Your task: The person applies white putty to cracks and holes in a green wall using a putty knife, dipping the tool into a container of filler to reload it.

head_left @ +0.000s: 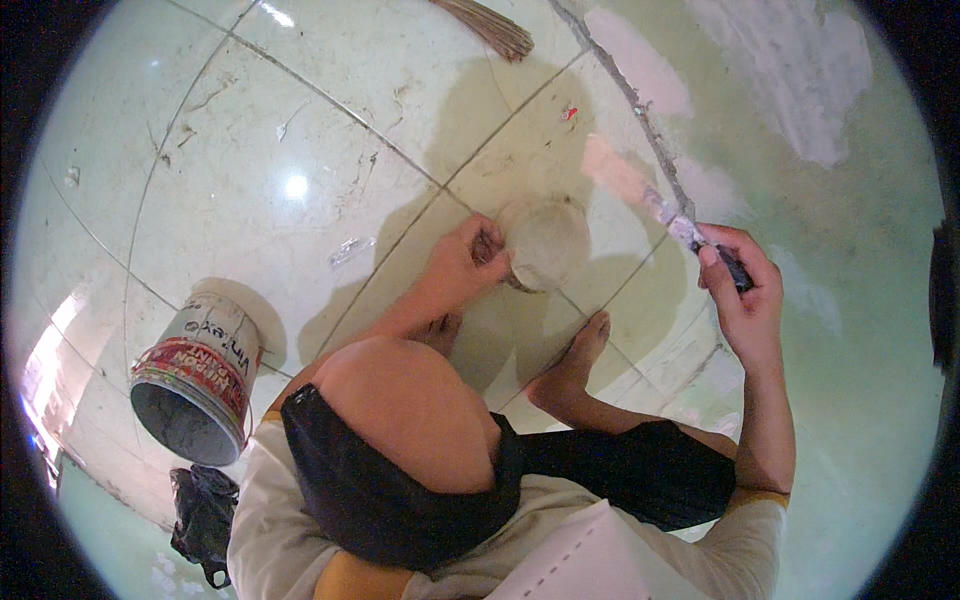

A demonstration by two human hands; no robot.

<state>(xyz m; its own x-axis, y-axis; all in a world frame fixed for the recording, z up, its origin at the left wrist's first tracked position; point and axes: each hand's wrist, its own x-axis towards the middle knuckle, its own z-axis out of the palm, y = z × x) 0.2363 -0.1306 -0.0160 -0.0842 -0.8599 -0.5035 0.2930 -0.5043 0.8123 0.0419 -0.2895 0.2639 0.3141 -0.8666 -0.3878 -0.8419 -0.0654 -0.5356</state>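
My left hand (470,262) is closed on the near-left edge of a round, pale container (547,243), held low over the tiled floor between my feet. Its exact kind and contents are hard to make out. On the right, the fingers of my right hand (742,290) wrap around the dark handle of a putty knife (683,225). The flat blade looks peach-coloured toward its tip and is smeared with whitish filler near the handle. It points up and left, beside the joint where floor meets wall, apart from the container.
A paint bucket (215,345) lies on its side at the left, with a black plastic bag (203,520) nearby. Broom bristles (490,28) show at the top. The greenish wall (850,230) at right carries whitish patches (790,75). A clear plastic scrap (352,252) lies on the tiles.
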